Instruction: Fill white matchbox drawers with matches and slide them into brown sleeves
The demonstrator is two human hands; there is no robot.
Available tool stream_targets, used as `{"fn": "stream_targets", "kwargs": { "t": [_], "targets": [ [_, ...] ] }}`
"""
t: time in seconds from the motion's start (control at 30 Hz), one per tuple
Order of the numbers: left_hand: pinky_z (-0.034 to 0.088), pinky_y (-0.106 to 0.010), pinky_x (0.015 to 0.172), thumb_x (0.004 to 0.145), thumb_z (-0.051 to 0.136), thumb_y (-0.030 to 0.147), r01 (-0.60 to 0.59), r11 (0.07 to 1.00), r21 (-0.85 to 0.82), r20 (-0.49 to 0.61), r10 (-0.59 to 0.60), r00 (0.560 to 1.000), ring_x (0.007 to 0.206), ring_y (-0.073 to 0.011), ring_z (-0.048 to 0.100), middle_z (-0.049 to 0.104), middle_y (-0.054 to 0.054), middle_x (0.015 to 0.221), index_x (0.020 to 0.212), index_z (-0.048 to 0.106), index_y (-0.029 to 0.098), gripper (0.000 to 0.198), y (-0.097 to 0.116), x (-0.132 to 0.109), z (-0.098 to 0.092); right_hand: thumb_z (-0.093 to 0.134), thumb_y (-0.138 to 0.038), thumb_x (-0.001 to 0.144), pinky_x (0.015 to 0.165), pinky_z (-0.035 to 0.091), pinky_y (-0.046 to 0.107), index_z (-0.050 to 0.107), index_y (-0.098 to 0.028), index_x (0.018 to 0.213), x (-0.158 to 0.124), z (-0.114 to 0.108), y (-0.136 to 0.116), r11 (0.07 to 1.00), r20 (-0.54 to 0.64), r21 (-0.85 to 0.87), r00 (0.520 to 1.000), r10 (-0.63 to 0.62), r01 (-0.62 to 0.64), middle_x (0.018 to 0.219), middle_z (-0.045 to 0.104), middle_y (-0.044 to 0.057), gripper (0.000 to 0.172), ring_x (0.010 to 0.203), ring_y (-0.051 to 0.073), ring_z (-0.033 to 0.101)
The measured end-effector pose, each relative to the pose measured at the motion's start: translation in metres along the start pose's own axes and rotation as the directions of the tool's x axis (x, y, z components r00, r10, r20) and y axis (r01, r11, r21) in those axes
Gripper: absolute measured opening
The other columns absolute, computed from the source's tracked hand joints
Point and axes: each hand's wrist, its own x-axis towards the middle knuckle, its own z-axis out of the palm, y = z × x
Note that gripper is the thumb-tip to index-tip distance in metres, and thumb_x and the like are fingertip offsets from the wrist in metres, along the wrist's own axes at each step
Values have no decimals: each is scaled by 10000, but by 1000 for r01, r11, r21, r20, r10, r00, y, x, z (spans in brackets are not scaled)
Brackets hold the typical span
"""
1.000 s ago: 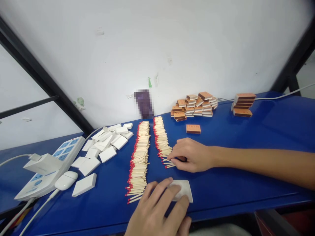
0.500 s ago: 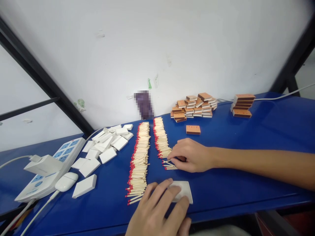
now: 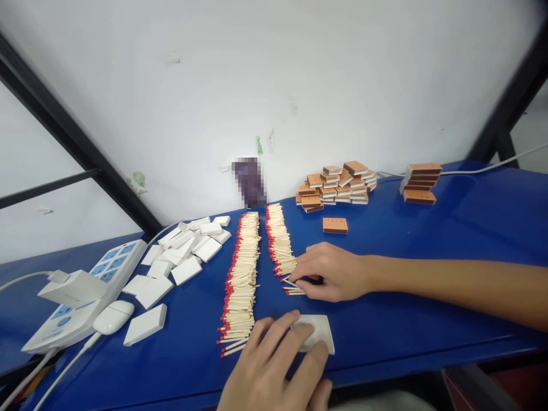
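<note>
My left hand (image 3: 280,362) rests at the near edge, its fingers on a white matchbox tray (image 3: 323,331) that lies on the blue table. The hand hides part of the tray. Above it, my right hand (image 3: 327,271) is closed, thumb and fingers pinched at the near end of the shorter row of matches (image 3: 280,240). A few loose red-tipped matches (image 3: 293,290) stick out beside its fingertips; their other ends are hidden. To the left runs a longer row of matches (image 3: 244,268), its near end close to my left hand.
White trays (image 3: 186,271) lie in a pile at left, near a power strip (image 3: 103,291) with a plugged-in charger and cables. Orange matchboxes (image 3: 342,185) are heaped at the back right. One matchbox (image 3: 335,225) lies alone, and a stack (image 3: 422,182) stands farther right.
Hardly anything differs. My right hand's fingers have shifted slightly at the loose matches, and the whole view has moved a little. My left hand stays on the tray.
</note>
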Motion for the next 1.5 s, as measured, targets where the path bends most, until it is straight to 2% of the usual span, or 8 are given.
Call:
{"fn": "stream_targets", "kwargs": {
  "t": [0.2, 0.4, 0.6, 0.73, 0.9, 1.1, 1.5],
  "targets": [
    [519, -376, 878, 1000, 476, 260, 0, 1000, 5, -7, 0, 1000, 1049, -232, 699, 755, -8, 1050, 1026, 715, 236, 241, -1, 0, 0, 507, -192, 927, 630, 356, 255, 712, -153, 949, -2, 0, 1, 1000, -36, 19, 999, -19, 19, 784, 606, 23, 210, 663, 128, 502],
    [536, -370, 879, 995, 489, 259, 1, 1000, -2, 5, 0, 1000, 1051, -230, 698, 750, -16, 1055, 1027, 717, 237, 231, 1, -1, 0, 511, -205, 911, 611, 365, 249, 742, -168, 964, -4, -1, 2, 999, -2, 24, 1000, -28, 28, 816, 541, 31, 240, 642, 123, 461],
    [512, -378, 892, 1011, 472, 267, 1, 1000, -3, -2, -1, 1000, 1059, -232, 697, 759, -7, 1055, 1030, 721, 237, 251, 0, -2, 1, 537, -218, 929, 614, 375, 242, 743, -158, 1038, -3, -1, 2, 999, -7, 45, 1000, -29, 29, 839, 576, 36, 241, 655, 116, 491],
    [502, -378, 899, 1012, 467, 260, 3, 1000, -1, 7, -3, 1000, 1071, -232, 693, 760, -3, 1055, 1029, 721, 240, 255, -1, -2, 1, 522, -258, 960, 614, 387, 243, 744, -152, 1042, -3, -1, 1, 998, -8, 45, 999, -39, 39, 835, 579, 41, 259, 655, 120, 501],
    [498, -379, 903, 1017, 460, 265, -3, 1000, 0, 1, 3, 1000, 1070, -231, 694, 759, -3, 1052, 1024, 720, 237, 262, 0, -2, 1, 505, -216, 957, 653, 447, 248, 733, -148, 1054, -4, 0, 2, 999, -76, 21, 996, -35, 37, 920, 610, 66, 257, 706, 125, 554],
    [529, -379, 896, 984, 509, 249, 12, 1000, -9, 11, -12, 1000, 1064, -237, 696, 751, -22, 1066, 1042, 717, 231, 217, 0, -2, 1, 510, -220, 955, 817, 533, 278, 716, -131, 1045, -3, 1, 2, 993, -52, 82, 996, -75, 79, 1115, 698, 116, 242, 937, 175, 679],
    [536, -376, 888, 976, 507, 250, 1, 1000, -6, 2, -1, 1000, 1059, -240, 699, 756, -22, 1056, 1030, 711, 231, 212, 0, -2, 2, 491, -212, 952, 751, 513, 264, 715, -142, 966, -3, 0, 1, 996, -22, 42, 997, -74, 74, 1026, 703, 90, 235, 835, 158, 661]
  ]
}}
